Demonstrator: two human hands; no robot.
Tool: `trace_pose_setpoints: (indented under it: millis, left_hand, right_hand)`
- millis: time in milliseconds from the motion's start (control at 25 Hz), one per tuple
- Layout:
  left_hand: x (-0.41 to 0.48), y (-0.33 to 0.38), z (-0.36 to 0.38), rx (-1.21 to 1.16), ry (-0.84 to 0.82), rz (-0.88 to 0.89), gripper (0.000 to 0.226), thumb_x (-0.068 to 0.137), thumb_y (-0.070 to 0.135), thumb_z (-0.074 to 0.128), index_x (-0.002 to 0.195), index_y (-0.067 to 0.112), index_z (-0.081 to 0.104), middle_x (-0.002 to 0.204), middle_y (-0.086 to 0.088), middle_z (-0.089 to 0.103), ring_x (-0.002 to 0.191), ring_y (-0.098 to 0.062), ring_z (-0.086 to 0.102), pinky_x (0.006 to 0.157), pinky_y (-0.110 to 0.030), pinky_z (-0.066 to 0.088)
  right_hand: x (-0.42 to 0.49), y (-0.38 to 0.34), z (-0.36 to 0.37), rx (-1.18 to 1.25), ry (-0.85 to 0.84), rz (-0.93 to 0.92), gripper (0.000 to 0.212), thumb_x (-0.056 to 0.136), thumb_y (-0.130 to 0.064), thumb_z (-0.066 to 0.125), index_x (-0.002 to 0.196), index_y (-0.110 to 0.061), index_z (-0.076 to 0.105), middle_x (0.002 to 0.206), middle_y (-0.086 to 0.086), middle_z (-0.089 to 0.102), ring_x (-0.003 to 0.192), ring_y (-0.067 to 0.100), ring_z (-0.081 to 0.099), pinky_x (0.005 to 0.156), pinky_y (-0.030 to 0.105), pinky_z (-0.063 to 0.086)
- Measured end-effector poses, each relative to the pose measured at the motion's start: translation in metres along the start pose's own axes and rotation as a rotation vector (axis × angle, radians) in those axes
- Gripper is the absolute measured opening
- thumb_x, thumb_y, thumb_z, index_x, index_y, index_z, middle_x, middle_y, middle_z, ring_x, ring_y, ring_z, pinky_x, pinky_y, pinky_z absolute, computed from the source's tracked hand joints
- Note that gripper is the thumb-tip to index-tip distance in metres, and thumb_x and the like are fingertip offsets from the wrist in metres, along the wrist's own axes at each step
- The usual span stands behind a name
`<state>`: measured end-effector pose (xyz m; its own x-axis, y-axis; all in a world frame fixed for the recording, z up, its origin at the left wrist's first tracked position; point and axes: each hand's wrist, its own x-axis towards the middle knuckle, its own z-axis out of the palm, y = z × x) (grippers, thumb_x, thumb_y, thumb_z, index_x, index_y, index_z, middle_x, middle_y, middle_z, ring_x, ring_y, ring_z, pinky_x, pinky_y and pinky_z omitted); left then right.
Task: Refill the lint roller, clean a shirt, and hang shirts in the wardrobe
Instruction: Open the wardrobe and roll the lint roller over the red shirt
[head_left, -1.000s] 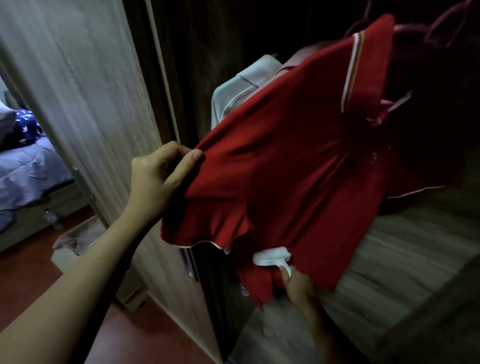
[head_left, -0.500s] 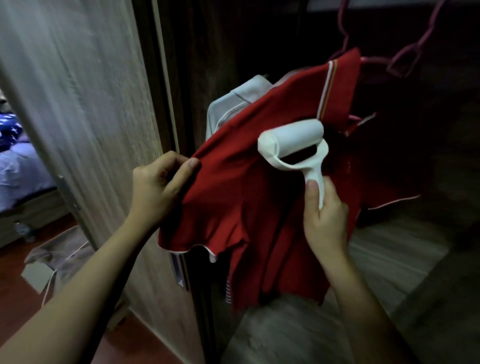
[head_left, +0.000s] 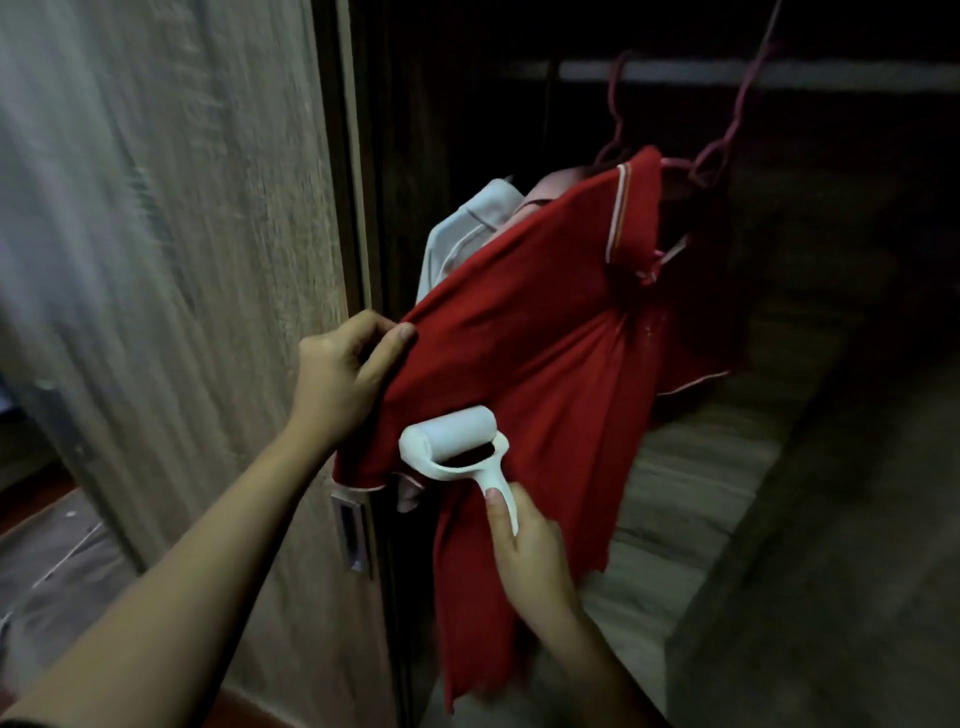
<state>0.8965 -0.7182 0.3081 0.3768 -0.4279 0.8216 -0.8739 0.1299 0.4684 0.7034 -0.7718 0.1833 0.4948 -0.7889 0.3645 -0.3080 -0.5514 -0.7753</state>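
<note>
A red polo shirt (head_left: 545, 332) hangs on a pink hanger (head_left: 711, 150) from the rail (head_left: 675, 73) inside the dark wardrobe. My left hand (head_left: 343, 374) pinches the shirt's sleeve and pulls the cloth taut to the left. My right hand (head_left: 530, 551) grips the handle of a white lint roller (head_left: 452, 441), whose roll lies against the lower front of the red shirt. A white shirt (head_left: 467, 234) hangs behind the red one, mostly hidden.
The wood-grain wardrobe door (head_left: 182, 260) stands at the left, with a metal recessed handle (head_left: 353, 535) on its edge. A wooden shelf (head_left: 701, 493) runs along the wardrobe's bottom. A grey cloth (head_left: 57, 561) lies on the floor at the lower left.
My right hand has rolled the lint roller down the shirt, from near the collar to the lower front. My left hand keeps its hold on the sleeve.
</note>
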Motion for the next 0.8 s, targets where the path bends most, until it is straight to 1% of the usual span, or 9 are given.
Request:
trace_pose_setpoints:
  millis: [120,200,320,400,520,600,680,760,800]
  left_hand:
    - [-0.002,0.002,-0.003,-0.040,-0.050,0.027,0.018,0.088,0.023,0.063,0.079,0.008,0.068,0.068,0.000,0.065,0.066,0.001,0.057,0.058,-0.006,0.035]
    - [-0.011,0.007,0.002,-0.085,-0.087,0.035,0.018,0.087,0.021,0.064,0.079,0.006,0.068,0.067,-0.005,0.067,0.069,-0.006,0.056,0.057,-0.012,0.035]
    - [-0.037,0.023,0.020,-0.158,-0.136,0.056,0.019,0.086,0.018,0.063,0.075,0.002,0.065,0.061,-0.011,0.064,0.054,-0.010,0.053,0.054,-0.022,0.032]
    - [-0.054,0.036,0.034,-0.199,-0.178,0.046,0.021,0.086,0.019,0.063,0.074,0.002,0.064,0.058,-0.013,0.062,0.052,-0.024,0.058,0.055,-0.027,0.035]
    - [-0.082,0.066,0.050,-0.338,-0.204,-0.009,0.028,0.087,0.030,0.057,0.076,0.005,0.063,0.060,-0.010,0.063,0.054,-0.021,0.058,0.058,-0.030,0.039]
    - [-0.103,0.096,0.058,-0.429,-0.242,0.003,0.023,0.087,0.027,0.056,0.079,0.008,0.064,0.061,-0.006,0.062,0.055,-0.008,0.052,0.057,-0.022,0.037]
    - [-0.130,0.130,0.071,-0.479,-0.326,0.080,0.020,0.087,0.025,0.054,0.083,0.009,0.066,0.062,-0.005,0.063,0.056,-0.006,0.052,0.057,-0.016,0.034]
    - [-0.159,0.165,0.087,-0.510,-0.428,0.130,0.027,0.088,0.025,0.049,0.090,0.007,0.068,0.069,-0.009,0.069,0.059,-0.015,0.061,0.060,-0.018,0.036]
    - [-0.175,0.183,0.096,-0.532,-0.483,0.139,0.028,0.090,0.024,0.048,0.096,0.005,0.069,0.078,-0.012,0.072,0.066,-0.020,0.066,0.064,-0.020,0.039]
  right_hand:
    - [-0.025,-0.014,-0.021,0.001,0.175,0.090,0.026,0.096,-0.035,0.041,0.077,-0.019,0.048,0.052,-0.003,0.048,0.049,0.006,0.048,0.054,0.034,0.036]
    - [-0.046,-0.024,-0.041,0.020,0.270,0.126,0.028,0.096,-0.035,0.038,0.080,-0.016,0.051,0.058,0.001,0.052,0.054,0.007,0.049,0.052,0.025,0.035]
    - [-0.087,-0.037,-0.069,-0.048,0.366,0.186,0.027,0.097,-0.034,0.037,0.075,-0.022,0.048,0.058,-0.002,0.049,0.057,0.003,0.049,0.052,0.015,0.035]
    - [-0.115,-0.043,-0.085,-0.106,0.442,0.230,0.029,0.097,-0.032,0.039,0.070,-0.026,0.044,0.053,-0.005,0.044,0.054,0.002,0.049,0.049,0.014,0.034]
    - [-0.153,-0.041,-0.115,-0.201,0.541,0.297,0.031,0.096,-0.033,0.040,0.066,-0.027,0.041,0.047,-0.006,0.045,0.050,0.004,0.049,0.048,0.016,0.033]
    - [-0.174,-0.037,-0.131,-0.244,0.592,0.330,0.029,0.096,-0.036,0.039,0.071,-0.023,0.046,0.050,-0.008,0.050,0.052,0.005,0.051,0.050,0.018,0.035]
    - [-0.200,-0.031,-0.149,-0.276,0.651,0.396,0.030,0.096,-0.038,0.038,0.082,-0.016,0.054,0.057,-0.006,0.054,0.059,0.008,0.054,0.055,0.026,0.038]
    - [-0.235,-0.022,-0.171,-0.289,0.702,0.465,0.031,0.097,-0.037,0.037,0.090,-0.014,0.057,0.070,-0.001,0.061,0.065,0.012,0.056,0.055,0.023,0.038]
    - [-0.255,-0.018,-0.182,-0.302,0.733,0.502,0.030,0.097,-0.037,0.037,0.093,-0.015,0.058,0.073,0.002,0.063,0.066,0.014,0.056,0.055,0.024,0.037]
